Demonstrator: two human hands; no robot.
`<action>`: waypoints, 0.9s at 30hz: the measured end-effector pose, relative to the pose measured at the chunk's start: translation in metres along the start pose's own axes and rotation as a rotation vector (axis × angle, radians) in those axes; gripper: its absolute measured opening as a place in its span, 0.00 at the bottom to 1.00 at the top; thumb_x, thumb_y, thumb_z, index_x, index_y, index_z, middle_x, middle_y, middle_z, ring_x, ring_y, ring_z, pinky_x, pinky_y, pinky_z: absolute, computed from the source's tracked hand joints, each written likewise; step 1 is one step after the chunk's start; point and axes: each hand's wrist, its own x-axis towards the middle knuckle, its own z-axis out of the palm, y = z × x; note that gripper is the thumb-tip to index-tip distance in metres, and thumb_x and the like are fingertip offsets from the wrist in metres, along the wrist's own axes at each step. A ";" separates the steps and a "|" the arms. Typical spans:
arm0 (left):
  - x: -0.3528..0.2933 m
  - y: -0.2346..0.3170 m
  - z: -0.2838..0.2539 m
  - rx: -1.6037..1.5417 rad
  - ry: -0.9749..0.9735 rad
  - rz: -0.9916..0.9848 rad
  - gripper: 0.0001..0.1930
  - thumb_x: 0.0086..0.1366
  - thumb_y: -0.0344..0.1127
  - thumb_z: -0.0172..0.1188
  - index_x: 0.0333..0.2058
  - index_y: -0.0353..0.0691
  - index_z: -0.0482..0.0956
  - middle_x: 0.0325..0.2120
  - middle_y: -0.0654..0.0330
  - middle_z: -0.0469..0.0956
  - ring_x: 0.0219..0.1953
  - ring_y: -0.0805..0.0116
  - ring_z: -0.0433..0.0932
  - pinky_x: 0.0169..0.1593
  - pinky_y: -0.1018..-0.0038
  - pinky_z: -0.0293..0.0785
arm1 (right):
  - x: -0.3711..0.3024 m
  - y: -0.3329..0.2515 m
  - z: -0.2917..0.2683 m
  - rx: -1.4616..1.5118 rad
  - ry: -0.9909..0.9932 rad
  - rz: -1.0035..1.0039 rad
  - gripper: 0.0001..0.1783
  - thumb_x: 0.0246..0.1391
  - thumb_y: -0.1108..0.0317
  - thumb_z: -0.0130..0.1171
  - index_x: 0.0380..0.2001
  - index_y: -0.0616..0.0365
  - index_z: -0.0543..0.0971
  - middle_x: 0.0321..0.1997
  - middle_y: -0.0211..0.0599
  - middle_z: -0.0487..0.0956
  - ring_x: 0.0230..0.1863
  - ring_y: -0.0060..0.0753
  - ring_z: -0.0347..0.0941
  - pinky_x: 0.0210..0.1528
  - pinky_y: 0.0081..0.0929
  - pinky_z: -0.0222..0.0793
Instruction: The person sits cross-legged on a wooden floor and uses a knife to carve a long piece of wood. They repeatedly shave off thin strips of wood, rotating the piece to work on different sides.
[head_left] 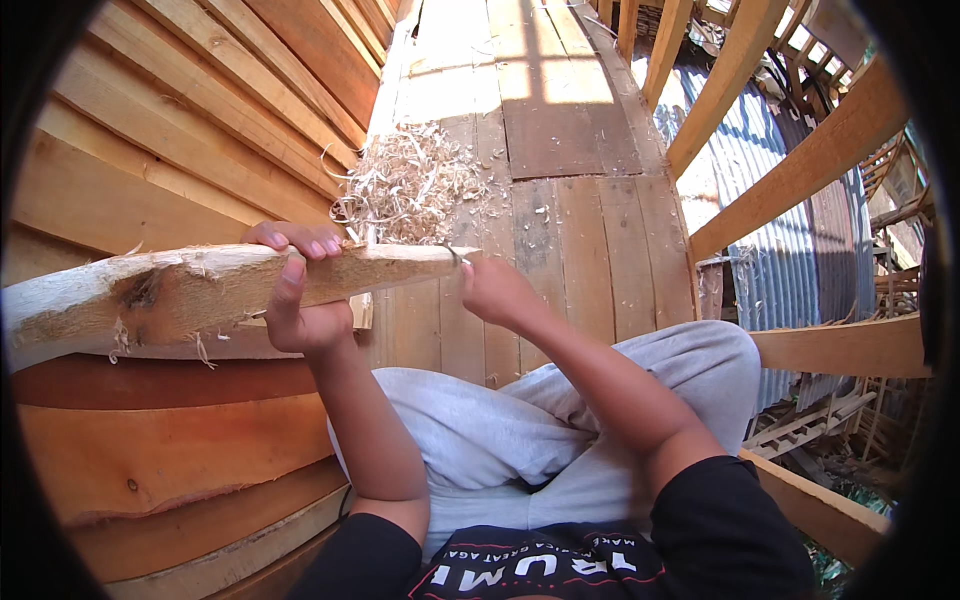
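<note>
A long, rough piece of pale wood [205, 290] runs from the left rim toward the middle, narrowing to a point at its right end. It has a dark knot and several hanging slivers. My left hand [312, 325] is wrapped round it, the thumb on the near face and the fingers over the top edge. At the tapered tip, my right hand [500, 292] is closed. A thin dark thing [453, 253] shows between its fingers and the wood; its kind cannot be made out.
Curly wood shavings [415, 180] lie heaped on the plank floor [575, 235] beyond my hands. Stacked boards [170, 465] line the left side. A wooden railing [800, 160] edges the right, with corrugated metal sheets [780, 215] below. My legs [480, 420] are folded on the floor.
</note>
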 end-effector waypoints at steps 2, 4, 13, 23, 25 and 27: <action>0.005 0.000 -0.002 0.006 0.012 -0.020 0.13 0.55 0.34 0.54 0.38 0.40 0.65 0.25 0.57 0.69 0.30 0.65 0.68 0.42 0.66 0.66 | 0.012 0.033 0.006 -0.006 0.012 0.020 0.23 0.62 0.60 0.42 0.30 0.71 0.76 0.30 0.66 0.76 0.37 0.66 0.74 0.44 0.52 0.68; 0.007 0.001 -0.007 0.002 0.013 -0.020 0.13 0.55 0.34 0.54 0.38 0.40 0.65 0.25 0.57 0.69 0.31 0.65 0.68 0.42 0.66 0.65 | 0.015 0.030 0.009 0.012 -0.018 0.025 0.22 0.62 0.60 0.42 0.30 0.71 0.76 0.29 0.66 0.76 0.36 0.67 0.74 0.43 0.53 0.68; 0.003 0.003 -0.018 -0.030 -0.026 -0.006 0.14 0.54 0.35 0.56 0.38 0.39 0.65 0.24 0.56 0.69 0.29 0.64 0.69 0.41 0.66 0.67 | 0.006 0.010 -0.001 0.010 -0.029 0.033 0.23 0.62 0.60 0.43 0.32 0.72 0.76 0.32 0.69 0.76 0.38 0.67 0.73 0.45 0.51 0.68; -0.002 0.009 -0.031 -0.043 -0.175 -0.014 0.15 0.53 0.38 0.58 0.36 0.41 0.64 0.23 0.57 0.70 0.28 0.65 0.70 0.39 0.67 0.66 | -0.024 -0.063 -0.016 0.075 -0.026 -0.126 0.23 0.62 0.60 0.42 0.28 0.71 0.77 0.31 0.69 0.75 0.36 0.68 0.73 0.43 0.51 0.68; 0.001 0.009 -0.028 -0.059 -0.194 -0.004 0.15 0.54 0.38 0.58 0.36 0.41 0.64 0.23 0.57 0.70 0.27 0.65 0.70 0.39 0.67 0.66 | -0.005 -0.029 -0.008 0.001 -0.032 -0.003 0.23 0.62 0.60 0.42 0.30 0.72 0.77 0.32 0.67 0.77 0.37 0.67 0.74 0.43 0.51 0.69; 0.006 0.002 -0.027 -0.143 -0.254 -0.020 0.15 0.54 0.38 0.58 0.37 0.41 0.64 0.24 0.57 0.70 0.27 0.65 0.70 0.38 0.66 0.66 | 0.016 0.059 0.010 -0.046 -0.038 0.198 0.24 0.62 0.60 0.41 0.32 0.72 0.78 0.35 0.66 0.77 0.40 0.66 0.74 0.46 0.51 0.69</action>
